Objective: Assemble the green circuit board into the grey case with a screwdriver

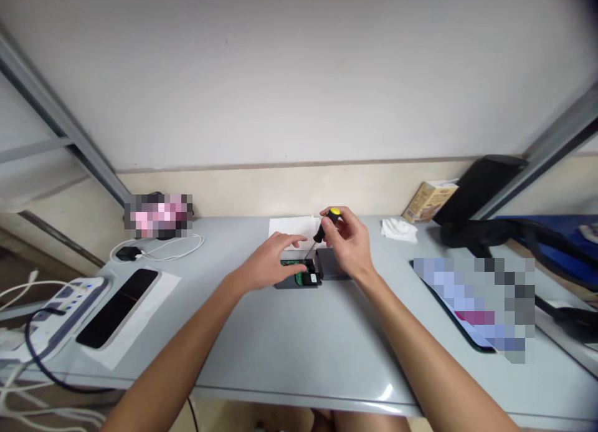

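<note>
A screwdriver [319,234] with a black handle and yellow end cap is held in my right hand [351,242], its thin shaft slanting down and left. The tip reaches a small dark device [311,278] with a green circuit board, in an opened case. My left hand [267,261] lies at the device's left side, thumb stretched over the board and fingers spread apart from it. Whether the thumb presses on the board I cannot tell. A dark grey flat piece [331,267] sits just right of the device, partly hidden by my right hand.
White paper [292,225] lies behind the device. To the left are a phone [119,307] on paper, a power strip [65,316] and a charger [127,253] with cable. On the right are a crumpled tissue [398,229], a carton [427,201] and a tablet-like screen [460,313].
</note>
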Tool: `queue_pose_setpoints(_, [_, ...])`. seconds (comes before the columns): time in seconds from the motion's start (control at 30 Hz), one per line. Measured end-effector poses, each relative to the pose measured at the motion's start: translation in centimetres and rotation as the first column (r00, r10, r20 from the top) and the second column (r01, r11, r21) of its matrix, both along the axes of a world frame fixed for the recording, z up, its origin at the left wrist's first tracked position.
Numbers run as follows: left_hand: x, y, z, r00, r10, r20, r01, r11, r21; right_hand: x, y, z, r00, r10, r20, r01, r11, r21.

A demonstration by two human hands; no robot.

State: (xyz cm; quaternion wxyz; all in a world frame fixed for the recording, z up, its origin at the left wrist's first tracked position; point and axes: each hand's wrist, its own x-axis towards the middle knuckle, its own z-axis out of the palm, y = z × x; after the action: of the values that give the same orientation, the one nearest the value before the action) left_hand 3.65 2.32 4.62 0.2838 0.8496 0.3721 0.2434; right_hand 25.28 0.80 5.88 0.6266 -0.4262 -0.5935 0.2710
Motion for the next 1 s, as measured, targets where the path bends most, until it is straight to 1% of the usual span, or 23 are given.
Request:
queue_pose_setpoints(0.1, [-0.1,-0.2,0.3,0.995,-0.076,-0.067,0.075,0.997,-0.016,-0.1,-0.1,0.0,1.000,0.021,0.020,-0.021,1.000,-0.002])
queue_pose_setpoints(0.2, [0.0,-0.2,-0.1,0.986,-0.136,-0.092,0.135,0.991,-0.015,-0.2,-0.3,0.1,0.998,0.043,0.053,-0.043,0.999,-0.002])
queue_pose_setpoints(0.3, [0.2,-0.3,-0.5,0.981,-0.159,-0.107,0.159,0.987,-0.010,-0.3,-0.4,0.1,0.995,0.075,0.072,-0.075,0.997,0.000])
queue_pose_setpoints(0.4, [0.3,-0.5,-0.7,0.980,-0.163,-0.114,0.163,0.987,-0.014,-0.3,-0.4,0.0,0.992,0.096,0.081,-0.097,0.995,0.003])
queue_pose_setpoints(0.67, [0.5,-0.4,-0.9,0.983,-0.150,-0.106,0.152,0.988,0.014,-0.3,-0.3,-0.1,0.991,0.092,0.092,-0.092,0.996,-0.005])
queue_pose_setpoints(0.87, [0.7,-0.5,-0.7,0.982,-0.154,-0.110,0.158,0.987,0.023,-0.2,-0.4,0.0,0.988,0.110,0.107,-0.110,0.994,0.000])
queue_pose_setpoints(0.93, [0.8,-0.6,-0.6,0.981,-0.160,-0.109,0.163,0.986,0.022,-0.1,-0.4,0.1,0.984,0.135,0.115,-0.135,0.991,-0.012])
queue_pose_setpoints(1.0, [0.8,-0.7,-0.6,0.981,-0.160,-0.106,0.163,0.987,0.019,-0.1,-0.4,0.2,0.977,0.188,0.096,-0.185,0.982,-0.035])
